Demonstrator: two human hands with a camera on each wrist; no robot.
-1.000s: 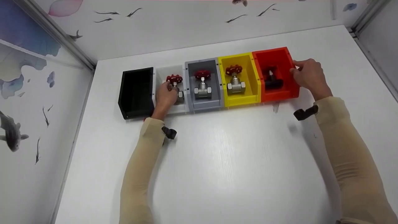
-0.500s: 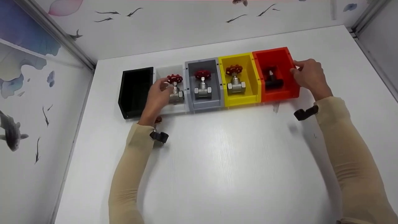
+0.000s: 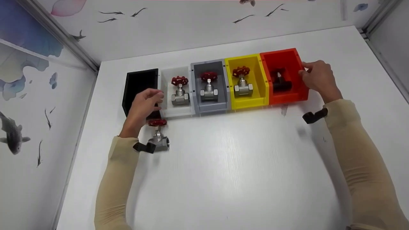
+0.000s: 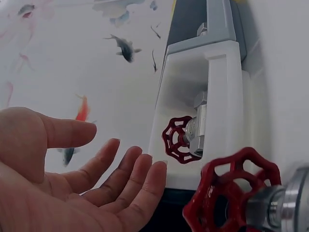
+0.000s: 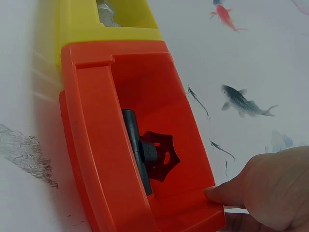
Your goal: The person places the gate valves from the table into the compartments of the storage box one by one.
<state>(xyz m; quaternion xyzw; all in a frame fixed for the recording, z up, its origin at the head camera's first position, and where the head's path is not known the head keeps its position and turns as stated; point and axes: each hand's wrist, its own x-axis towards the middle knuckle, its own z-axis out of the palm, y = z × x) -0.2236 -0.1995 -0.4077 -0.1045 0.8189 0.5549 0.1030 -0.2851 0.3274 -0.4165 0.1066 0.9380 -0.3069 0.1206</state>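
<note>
My left hand (image 3: 140, 108) hovers over the front of the black bin (image 3: 131, 84), fingers loosely bent and holding nothing. Beside its wrist, a steel gate valve (image 3: 158, 142) with a red handwheel stands on the table; that handwheel looms close in the left wrist view. A similar valve (image 3: 180, 97) sits in the white bin (image 3: 177, 111), its red handwheel (image 4: 168, 137) toward the back. My right hand (image 3: 320, 78) pinches the right wall of the red bin (image 5: 101, 145), thumb at the rim and fingers outside. Inside lies a black-bodied valve (image 5: 136, 150) with a dark red handwheel.
The bins are joined in one row. A steel valve (image 3: 209, 93) stands in the grey bin (image 3: 212, 107) and another (image 3: 243, 88) in the yellow bin (image 3: 249, 103). Printed wall panels (image 3: 191, 28) rise behind and at the left of the white table (image 3: 230, 166).
My left hand has let go of the valve in the white bin and drawn back left toward the black bin, uncovering the valve on the table. My right hand has stayed put.
</note>
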